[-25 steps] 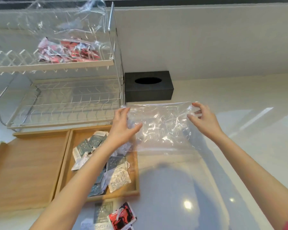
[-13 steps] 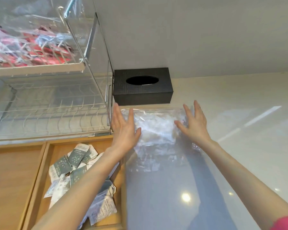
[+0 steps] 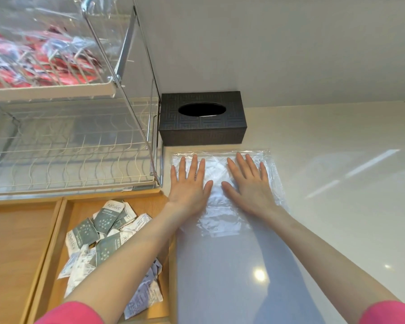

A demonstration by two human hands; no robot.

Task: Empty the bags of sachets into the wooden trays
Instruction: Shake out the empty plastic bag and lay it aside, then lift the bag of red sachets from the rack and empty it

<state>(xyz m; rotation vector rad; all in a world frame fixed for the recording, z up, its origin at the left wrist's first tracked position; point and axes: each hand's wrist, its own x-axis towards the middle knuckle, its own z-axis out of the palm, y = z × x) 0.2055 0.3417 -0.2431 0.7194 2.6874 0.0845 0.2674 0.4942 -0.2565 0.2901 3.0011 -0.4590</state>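
An empty clear plastic bag point(image 3: 222, 220) lies flat on the white counter in front of the black tissue box. My left hand point(image 3: 188, 183) and my right hand point(image 3: 249, 183) rest palm-down on it side by side, fingers spread, gripping nothing. To the left, a wooden tray point(image 3: 63, 213) holds several green and white sachets point(image 3: 103, 232); my left forearm crosses above it. A second wooden tray point(image 3: 17, 239) sits further left with nothing visible in it. On the wire rack's upper shelf lies another clear bag with red sachets point(image 3: 40, 64).
A two-tier wire dish rack point(image 3: 80, 155) stands at the back left, its post close to my left hand. A black tissue box point(image 3: 202, 119) sits against the wall just beyond the bag. White counter point(image 3: 337, 183) extends to the right.
The bag went from held up between both hands to lying flat on the counter. Both hands now press flat on it, closer together. The view has shifted closer and leftward.
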